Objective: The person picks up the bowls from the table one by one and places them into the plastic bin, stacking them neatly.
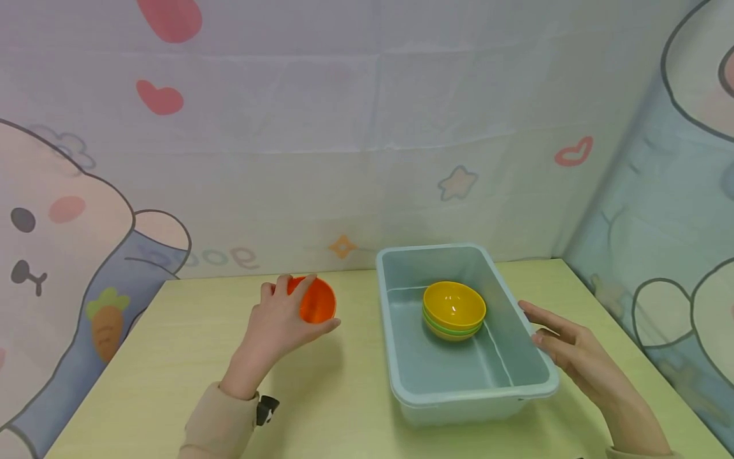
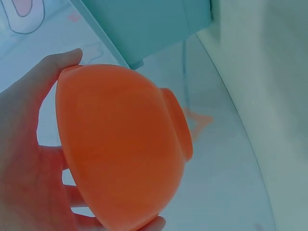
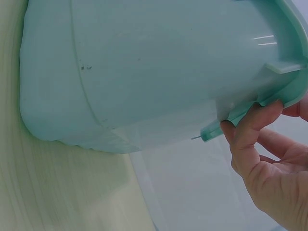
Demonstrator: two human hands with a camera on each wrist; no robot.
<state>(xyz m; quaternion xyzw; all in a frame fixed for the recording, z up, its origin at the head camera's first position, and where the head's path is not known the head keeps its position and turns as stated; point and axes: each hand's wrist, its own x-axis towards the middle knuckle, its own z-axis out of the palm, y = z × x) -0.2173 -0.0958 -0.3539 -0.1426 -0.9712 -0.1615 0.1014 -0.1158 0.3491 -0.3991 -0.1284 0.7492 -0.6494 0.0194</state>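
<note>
My left hand [image 1: 281, 319] grips an orange bowl [image 1: 318, 301] by its rim, the thumb on one side and the fingers spread along the other. Held above the table, the bowl [image 2: 120, 144] is tilted, and its round foot points away from the palm in the left wrist view. A pale blue-green plastic bin [image 1: 447, 398] stands to the right. Inside it sits a stack of bowls, a yellow bowl [image 1: 454, 305] on top and a green bowl [image 1: 459, 331] beneath. My right hand [image 1: 579, 357] holds the bin's right rim, its fingertips curled at the edge [image 3: 248, 108].
The light wood-patterned table [image 1: 189, 357] runs back to a printed cloth backdrop [image 1: 287, 191]. Another cloth side [image 1: 659, 223] rises along the table's right edge. The bin's raised walls surround the stacked bowls.
</note>
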